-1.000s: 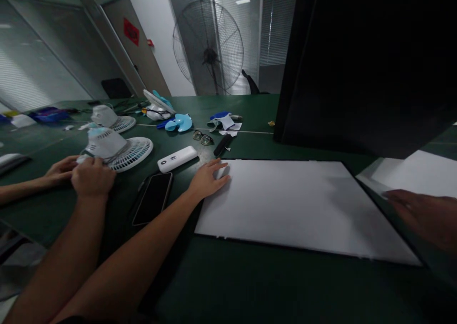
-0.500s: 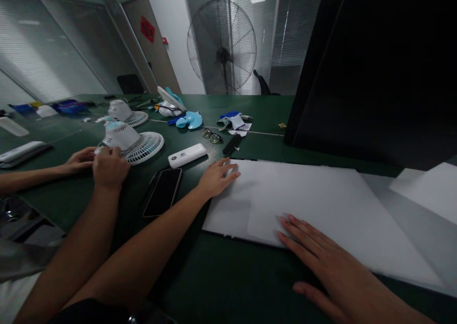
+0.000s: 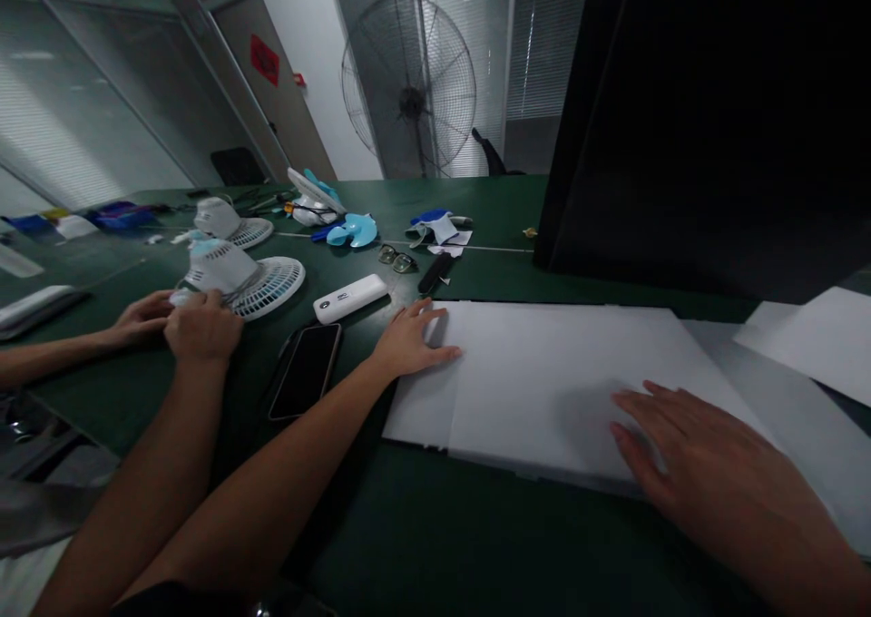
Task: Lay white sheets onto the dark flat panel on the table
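Since half a second ago, the person's right hand point(image 3: 708, 454) has slid rightward and farther onto the upper white sheet of paper point(image 3: 564, 381), and that sheet has shifted with it, so it now covers more of the white sheet beneath point(image 3: 418, 413).

Going left to right: at the far left, a co-worker's hand point(image 3: 140, 318) and a second hand point(image 3: 202, 327) on a long bare forearm meet at the base of a white and pale blue desk fan with a round grille point(image 3: 241, 277); whose that second hand is cannot be told. Behind it stands a second small white fan point(image 3: 228, 220). Next lie a black smartphone, screen up point(image 3: 306, 370), and just behind it a white oblong power bank point(image 3: 349, 298).

The person's left hand point(image 3: 412, 337) rests on the top left corner of the paper stack, its grip spread, fingers flat and thumb out, pinching nothing. Behind it lie dark-framed eyeglasses point(image 3: 396, 257), a black marker pen point(image 3: 432, 272), pale blue fan blades point(image 3: 352, 230) and a blue and white cloth bundle point(image 3: 439, 226).

The paper lies flat on the dark green bench point(image 3: 435, 544), in front of the person. The right hand lies palm down on the sheet's near right part, grip spread, fingers fanned and flat. Behind stands a large black upright panel point(image 3: 721, 118).
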The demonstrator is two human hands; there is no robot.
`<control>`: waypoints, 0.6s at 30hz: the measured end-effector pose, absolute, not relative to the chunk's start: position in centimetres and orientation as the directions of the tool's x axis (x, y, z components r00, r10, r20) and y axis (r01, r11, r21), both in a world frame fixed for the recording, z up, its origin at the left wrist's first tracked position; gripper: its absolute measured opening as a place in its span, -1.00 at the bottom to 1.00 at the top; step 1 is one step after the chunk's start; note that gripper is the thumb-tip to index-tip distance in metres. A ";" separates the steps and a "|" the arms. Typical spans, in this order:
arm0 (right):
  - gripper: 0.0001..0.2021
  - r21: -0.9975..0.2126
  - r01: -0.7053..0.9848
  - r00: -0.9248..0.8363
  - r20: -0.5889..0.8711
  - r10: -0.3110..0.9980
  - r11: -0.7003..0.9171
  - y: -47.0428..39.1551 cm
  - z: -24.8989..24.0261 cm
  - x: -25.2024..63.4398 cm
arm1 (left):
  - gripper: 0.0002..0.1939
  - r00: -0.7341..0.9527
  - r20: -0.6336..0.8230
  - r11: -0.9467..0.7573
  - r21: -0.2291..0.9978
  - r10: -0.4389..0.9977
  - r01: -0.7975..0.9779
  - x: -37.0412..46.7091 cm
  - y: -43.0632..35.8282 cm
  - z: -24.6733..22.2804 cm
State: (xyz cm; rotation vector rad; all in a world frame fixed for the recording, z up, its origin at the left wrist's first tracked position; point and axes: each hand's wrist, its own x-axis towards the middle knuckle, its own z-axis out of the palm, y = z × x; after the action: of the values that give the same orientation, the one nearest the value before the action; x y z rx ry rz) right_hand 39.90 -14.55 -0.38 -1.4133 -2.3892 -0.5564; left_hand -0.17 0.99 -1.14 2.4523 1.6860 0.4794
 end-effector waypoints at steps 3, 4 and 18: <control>-0.25 0.180 0.917 -0.398 0.368 0.840 0.356 -13.9 -2.0 40.6 | -0.14 0.326 0.189 -0.371 0.300 0.926 0.879 -0.2 1.0 -1.1; -0.25 0.172 0.905 -0.425 0.347 0.836 0.389 -13.8 -2.3 40.6 | -0.17 0.324 0.189 -0.370 0.310 0.927 0.876 -0.2 1.1 -1.1; -0.28 0.237 0.730 -0.680 0.348 0.645 0.641 -13.9 -1.6 38.9 | -0.43 0.257 0.231 -0.331 0.391 0.938 0.859 -0.3 1.7 -1.5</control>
State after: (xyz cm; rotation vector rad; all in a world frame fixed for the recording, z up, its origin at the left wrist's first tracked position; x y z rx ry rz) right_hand 38.88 -13.87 -1.57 -1.1205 -2.6308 -0.5308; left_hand -0.32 1.67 -1.51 2.3368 1.6938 0.6348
